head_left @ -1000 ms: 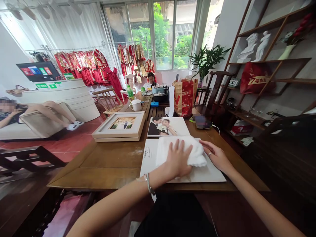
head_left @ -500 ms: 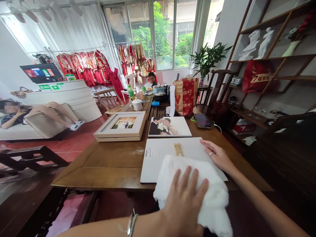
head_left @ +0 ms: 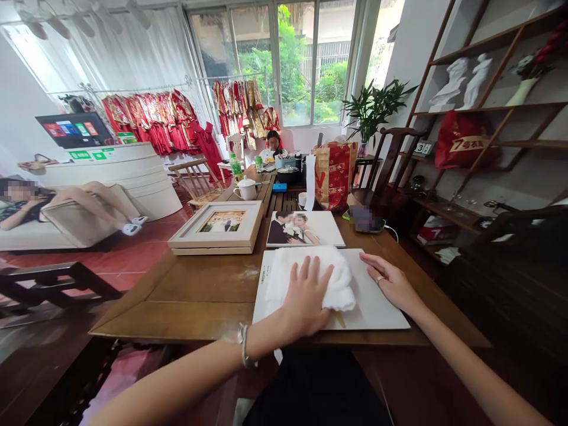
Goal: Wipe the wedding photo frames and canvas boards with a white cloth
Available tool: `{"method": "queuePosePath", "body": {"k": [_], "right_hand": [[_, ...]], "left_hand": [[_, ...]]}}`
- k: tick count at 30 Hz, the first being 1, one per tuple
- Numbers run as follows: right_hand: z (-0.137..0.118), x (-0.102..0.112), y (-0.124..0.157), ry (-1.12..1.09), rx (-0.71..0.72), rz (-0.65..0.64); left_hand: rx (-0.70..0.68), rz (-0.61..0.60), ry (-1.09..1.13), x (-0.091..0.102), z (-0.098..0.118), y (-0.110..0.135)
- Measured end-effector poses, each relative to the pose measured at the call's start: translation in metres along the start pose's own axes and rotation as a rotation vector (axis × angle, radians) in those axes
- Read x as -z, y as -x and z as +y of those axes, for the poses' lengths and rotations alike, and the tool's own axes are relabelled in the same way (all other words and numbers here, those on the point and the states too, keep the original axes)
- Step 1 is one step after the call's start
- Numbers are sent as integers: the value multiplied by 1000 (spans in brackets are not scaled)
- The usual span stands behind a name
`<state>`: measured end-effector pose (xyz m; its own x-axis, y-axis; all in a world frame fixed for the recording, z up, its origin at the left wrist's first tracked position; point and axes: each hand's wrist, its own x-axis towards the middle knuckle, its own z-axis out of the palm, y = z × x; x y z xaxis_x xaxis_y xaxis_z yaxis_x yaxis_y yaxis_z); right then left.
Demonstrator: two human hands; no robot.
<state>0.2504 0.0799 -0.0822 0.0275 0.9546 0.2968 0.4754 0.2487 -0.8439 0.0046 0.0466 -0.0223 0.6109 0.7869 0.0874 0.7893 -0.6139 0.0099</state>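
My left hand (head_left: 306, 296) lies with fingers spread on a folded white cloth (head_left: 339, 278), pressing it against a white board (head_left: 377, 316). The cloth covers much of the board's upper left and middle. Only a sliver of a tan patch shows beneath the wrist. My right hand (head_left: 393, 287) rests its stretched fingers on the board's right edge. Just beyond the board lies a wedding photo panel (head_left: 306, 228), face up. To its left, a pale frame (head_left: 215, 236) with a small photo sits on the wooden table (head_left: 177, 302).
A lidded white cup (head_left: 246, 189), a red-and-tan paper bag (head_left: 335, 174), a blue box (head_left: 279, 187) and a phone on a cable (head_left: 370, 223) stand farther back. One person (head_left: 271, 151) sits at the far end; another (head_left: 22, 204) lies on a sofa at left.
My left hand has slid the cloth forward and left, from over the near table edge onto the board's upper part. My right hand stays at the board's right edge.
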Motion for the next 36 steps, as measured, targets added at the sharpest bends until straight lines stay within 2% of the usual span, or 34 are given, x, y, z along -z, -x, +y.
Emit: {"method": "queuePosePath", "body": {"k": [6,9,12,18,20,22,25,30,32,34,36], "right_hand": [[5,0,-1,12,7,-10],[6,0,-1,6,10,-15],[4,-1,-1,16,5,-6],[-1,1,-1,45,4,3],[0,1,-1,46,1,1],[0,2,-1,48,1,-1],[1,1,-1,57,-3,-4],[5,1,-1,64,9,-5],[7,1,-2,65,11,5],[8,0,-2,69,12,9],[8,0,-2,72,10,5]], "left_hand": [[-129,-59,68,5,29,72],[-129,-75,95,10,25,81],[-88,-61,74,14,4,60],[28,-68,-30,16,-44,-9],[57,-76,-56,15,-52,-20],[80,-80,-71,14,-51,-20],[94,-95,-60,13,-37,1],[71,-165,37,19,2,65],[68,-208,76,25,11,82],[66,-232,105,29,10,87],[47,-202,115,29,-1,80]]}}
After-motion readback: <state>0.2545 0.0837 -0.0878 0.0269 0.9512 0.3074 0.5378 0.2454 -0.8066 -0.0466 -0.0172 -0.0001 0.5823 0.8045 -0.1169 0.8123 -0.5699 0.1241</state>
